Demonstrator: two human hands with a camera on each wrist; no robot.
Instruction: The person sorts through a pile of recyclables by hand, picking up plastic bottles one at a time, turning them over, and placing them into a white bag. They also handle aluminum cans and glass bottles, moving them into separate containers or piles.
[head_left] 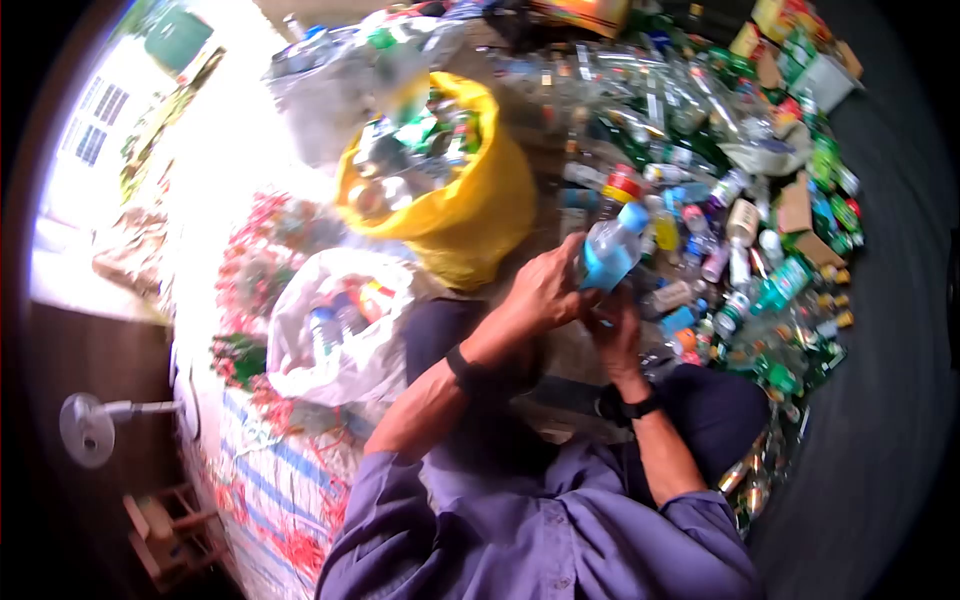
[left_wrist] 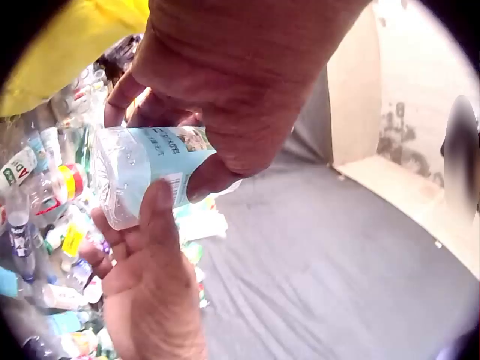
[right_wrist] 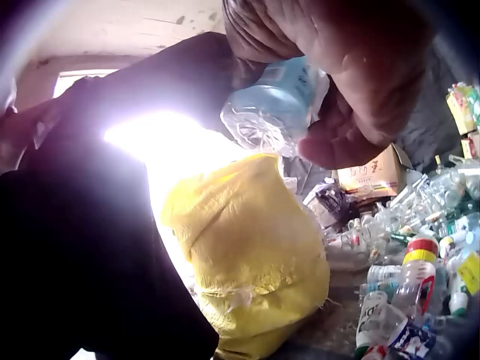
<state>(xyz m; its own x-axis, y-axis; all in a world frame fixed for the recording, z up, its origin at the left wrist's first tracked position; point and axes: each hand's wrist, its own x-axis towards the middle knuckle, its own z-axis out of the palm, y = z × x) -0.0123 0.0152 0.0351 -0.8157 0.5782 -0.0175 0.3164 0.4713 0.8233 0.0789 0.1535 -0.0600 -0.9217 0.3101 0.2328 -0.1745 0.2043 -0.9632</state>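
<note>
A clear plastic bottle (left_wrist: pixel 120 176) with a light-blue label is between both hands. In the head view the bottle (head_left: pixel 610 255) is tilted above the person's lap, near the bottle pile. My left hand (head_left: pixel 545 285) grips it by the label, thumb on one side and fingers on the other in the left wrist view. From below, my right hand (left_wrist: pixel 154 292) holds its clear end, with the thumb against the label and fingers around the edge. The right wrist view shows the right hand (right_wrist: pixel 352 67) close above the clear bottle end; part of the label is hidden.
A yellow sack (head_left: pixel 485 210) full of containers stands ahead, with a white bag (head_left: pixel 290 340) of bottles to its left. A broad pile of bottles (head_left: pixel 700 200) spreads to the right, beside a dark sheet (head_left: pixel 890 250). A cardboard box (right_wrist: pixel 371 176) lies behind the pile.
</note>
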